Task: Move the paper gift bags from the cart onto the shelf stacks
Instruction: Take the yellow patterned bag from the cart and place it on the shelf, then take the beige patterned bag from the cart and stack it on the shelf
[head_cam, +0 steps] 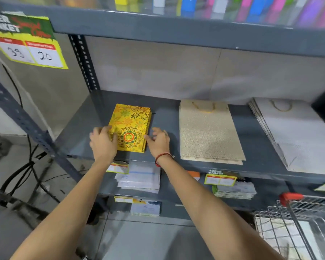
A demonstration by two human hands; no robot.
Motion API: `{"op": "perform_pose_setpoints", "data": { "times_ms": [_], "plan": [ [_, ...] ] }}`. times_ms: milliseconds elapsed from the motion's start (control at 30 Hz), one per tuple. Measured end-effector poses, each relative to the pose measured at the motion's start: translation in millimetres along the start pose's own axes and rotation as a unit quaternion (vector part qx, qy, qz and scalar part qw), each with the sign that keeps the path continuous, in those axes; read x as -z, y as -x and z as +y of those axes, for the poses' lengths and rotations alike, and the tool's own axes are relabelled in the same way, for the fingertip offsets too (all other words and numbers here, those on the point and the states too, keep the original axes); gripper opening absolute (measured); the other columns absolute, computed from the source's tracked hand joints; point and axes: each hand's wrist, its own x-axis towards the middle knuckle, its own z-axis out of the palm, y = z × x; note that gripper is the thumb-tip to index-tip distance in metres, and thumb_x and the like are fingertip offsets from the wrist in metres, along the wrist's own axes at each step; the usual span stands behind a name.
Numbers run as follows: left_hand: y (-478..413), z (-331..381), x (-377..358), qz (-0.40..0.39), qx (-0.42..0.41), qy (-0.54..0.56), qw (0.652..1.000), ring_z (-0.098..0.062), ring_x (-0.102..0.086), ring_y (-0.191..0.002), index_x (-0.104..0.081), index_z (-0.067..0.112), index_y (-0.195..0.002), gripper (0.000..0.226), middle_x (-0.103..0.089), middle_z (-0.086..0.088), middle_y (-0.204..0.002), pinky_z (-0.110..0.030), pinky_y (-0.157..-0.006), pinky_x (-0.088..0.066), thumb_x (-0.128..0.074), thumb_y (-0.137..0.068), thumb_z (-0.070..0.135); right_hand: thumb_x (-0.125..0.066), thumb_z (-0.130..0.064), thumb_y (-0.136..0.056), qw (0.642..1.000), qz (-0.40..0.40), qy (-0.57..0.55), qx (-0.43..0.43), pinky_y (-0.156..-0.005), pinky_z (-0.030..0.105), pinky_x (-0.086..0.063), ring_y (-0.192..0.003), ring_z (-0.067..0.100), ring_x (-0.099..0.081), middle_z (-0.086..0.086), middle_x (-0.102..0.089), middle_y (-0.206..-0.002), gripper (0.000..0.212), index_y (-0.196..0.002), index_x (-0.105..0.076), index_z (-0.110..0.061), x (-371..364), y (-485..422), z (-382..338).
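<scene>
A small stack of yellow floral paper gift bags (pixel 132 124) lies flat on the grey shelf (pixel 163 119), towards its left. My left hand (pixel 102 142) rests on the stack's near left corner, fingers over its edge. My right hand (pixel 159 140) sits at the stack's near right edge, fingers loosely bent beside it; whether it touches the bag I cannot tell. A stack of beige patterned gift bags (pixel 208 132) lies to the right, and a stack of silver ones (pixel 298 134) further right. The wire cart (pixel 296 218) with the red handle stands at the lower right.
A price sign (pixel 28 45) hangs at the upper left. Colourful bags stand on the top shelf (pixel 233 8). Envelopes and paper packs (pixel 139 179) fill the lower shelves. Black cables (pixel 26 166) run down the floor at the left. A slotted upright (pixel 83 61) bounds the shelf's left side.
</scene>
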Motion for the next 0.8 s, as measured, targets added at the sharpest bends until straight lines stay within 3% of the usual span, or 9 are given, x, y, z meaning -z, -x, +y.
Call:
{"op": "perform_pose_setpoints", "data": {
  "times_ms": [67,200,333,400,533,700,800],
  "plan": [
    [5,21,-7,0.01,-0.049,0.016,0.999,-0.04,-0.044,-0.119,-0.06,0.009,-0.121,0.033,-0.052,-0.02,-0.125,-0.048,-0.098,-0.038,-0.055,-0.09,0.019,-0.065,-0.017,-0.083,0.999,0.039,-0.023,0.013,-0.097,0.036,-0.039,-0.107,0.036,-0.056,0.025,-0.065,-0.106,0.038,-0.115,-0.058,0.002,29,8,0],
    [33,91,-48,-0.069,-0.157,0.078,0.982,-0.039,-0.051,-0.115,-0.063,0.004,-0.116,0.031,-0.057,-0.024,-0.117,-0.039,-0.101,-0.038,-0.058,-0.087,0.01,-0.063,-0.01,-0.083,0.987,0.157,-0.005,0.032,-0.086,0.022,-0.035,-0.099,0.033,-0.06,0.023,-0.064,-0.106,0.023,-0.103,-0.065,0.0,114,29,25],
    [99,181,-91,-0.198,-0.238,0.143,0.94,-0.034,-0.058,-0.111,-0.066,0.003,-0.111,0.03,-0.063,-0.021,-0.115,-0.033,-0.099,-0.04,-0.057,-0.082,0.002,-0.054,-0.012,-0.085,0.969,0.244,0.04,0.024,-0.087,0.034,-0.043,-0.089,0.033,-0.059,0.016,-0.066,-0.089,0.015,-0.087,-0.068,-0.008,206,47,84],
    [137,219,-113,-0.256,-0.276,0.163,0.912,-0.033,-0.06,-0.106,-0.067,0.002,-0.108,0.029,-0.065,-0.021,-0.112,-0.032,-0.097,-0.042,-0.056,-0.082,0.005,-0.051,-0.011,-0.088,0.957,0.281,0.067,-0.001,-0.077,0.038,-0.045,-0.076,0.025,-0.053,0.005,-0.057,-0.073,0.019,-0.076,-0.064,-0.017,250,62,115],
    [225,283,-159,-0.346,-0.335,0.169,0.86,-0.032,-0.062,-0.103,-0.068,0.005,-0.108,0.024,-0.065,-0.019,-0.11,-0.032,-0.094,-0.045,-0.059,-0.085,0.007,-0.051,-0.007,-0.09,0.935,0.332,0.111,-0.058,-0.086,0.048,-0.048,-0.096,0.04,-0.056,0.025,-0.059,-0.103,0.018,-0.1,-0.063,0.001,333,109,177],
    [336,337,-219,-0.455,-0.375,0.15,0.794,-0.03,-0.061,-0.105,-0.064,0.005,-0.114,0.026,-0.06,-0.017,-0.116,-0.033,-0.092,-0.045,-0.057,-0.09,0.01,-0.049,-0.007,-0.084,0.901,0.369,0.145,-0.175,-0.078,0.042,-0.047,-0.091,0.041,-0.058,0.025,-0.065,-0.095,0.019,-0.092,-0.065,-0.003,413,186,275],
    [374,348,-247,-0.487,-0.382,0.111,0.777,-0.03,-0.06,-0.107,-0.065,0.004,-0.113,0.028,-0.062,-0.018,-0.116,-0.032,-0.093,-0.043,-0.059,-0.086,0.008,-0.051,-0.005,-0.083,0.881,0.386,0.139,-0.237,-0.08,0.045,-0.046,-0.092,0.044,-0.058,0.029,-0.063,-0.098,0.019,-0.094,-0.065,0.001,429,222,315]
  ]
}}
